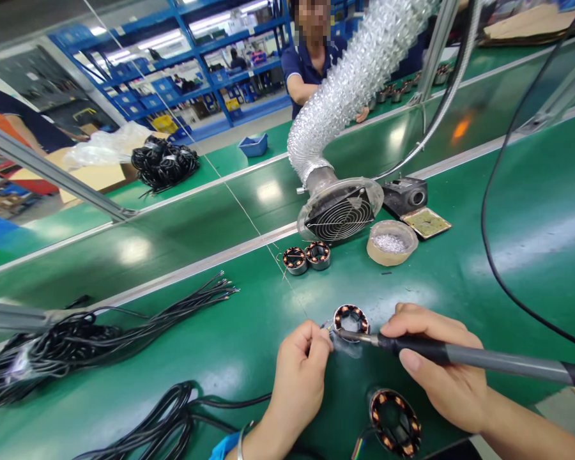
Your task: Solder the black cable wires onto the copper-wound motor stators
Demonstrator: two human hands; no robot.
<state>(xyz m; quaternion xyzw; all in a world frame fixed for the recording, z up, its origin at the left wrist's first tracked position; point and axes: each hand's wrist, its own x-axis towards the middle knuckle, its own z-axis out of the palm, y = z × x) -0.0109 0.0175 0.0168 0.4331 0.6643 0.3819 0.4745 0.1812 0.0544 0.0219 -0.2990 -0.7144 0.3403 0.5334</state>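
My right hand (pixel 441 364) is closed around a soldering iron (pixel 503 364), whose tip touches the near left edge of a copper-wound stator ring (pixel 351 319). A little smoke shows around the tip. Just left of that ring, my left hand (pixel 303 367) pinches the end of a cable, with thin wires at its fingertips. The black cable (pixel 239 401) emerges behind my left wrist. A second, larger-looking stator (pixel 394 421) with coloured wires lies nearer, below my right hand. Two more stators (pixel 294 260) sit side by side farther back.
A fume extractor (pixel 340 211) on a silver hose hangs behind the stators. Right of it are a bowl of bright shreds (pixel 391 243), an iron stand (pixel 406 193) and a sponge tray (pixel 427 222). Cable bundles (pixel 76 351) lie left. Across the bench stands a person (pixel 311 70).
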